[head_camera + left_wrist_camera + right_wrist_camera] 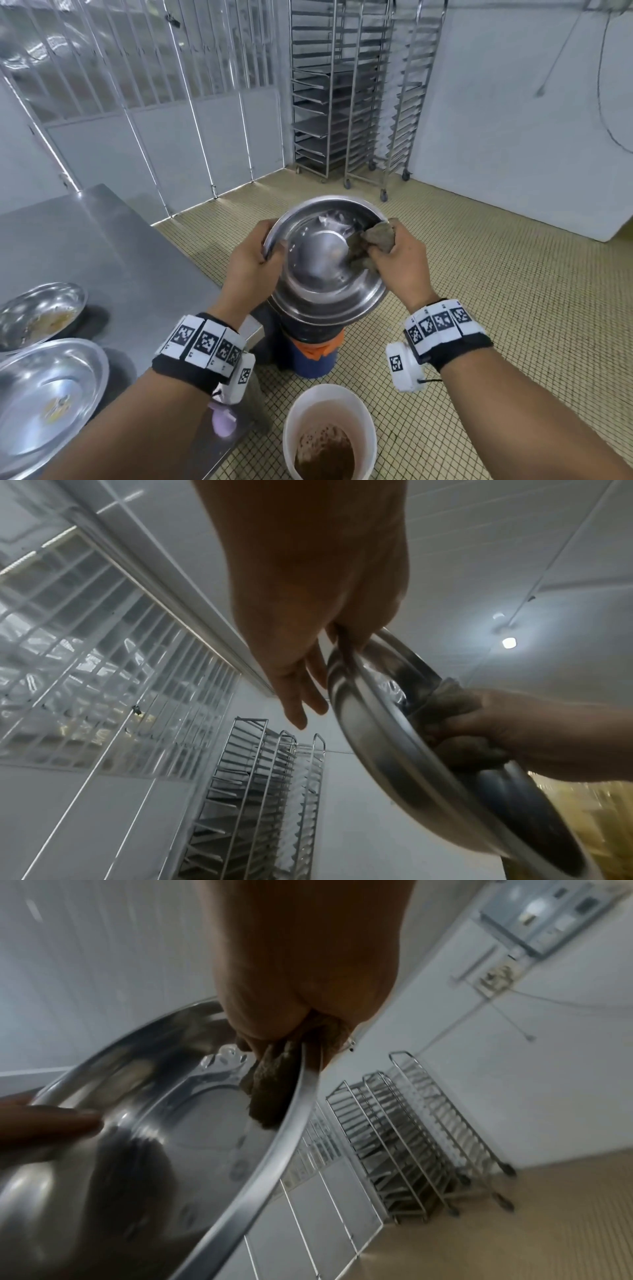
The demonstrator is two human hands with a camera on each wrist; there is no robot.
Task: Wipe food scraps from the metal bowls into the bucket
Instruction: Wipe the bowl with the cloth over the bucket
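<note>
Steel table [113, 246] at left, bearing two soiled metal bowls [41, 313] near its front edge. Held up tilted between both hands, above a dark bin [313, 353]: a third metal bowl [325, 270], inside facing the head camera. Nearer on the tiled floor, a white bucket [368, 425] with brown slop inside. Left hand [251, 263] clamped on the bowl's left rim, thumb inside. Right hand [399, 265] closed round a brown rag [373, 241], pressed against the bowl's right inner wall.

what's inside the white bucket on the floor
The white bucket holds brown, foamy slop pooled at the bottom. Anything sunk beneath that surface is hidden.
</note>
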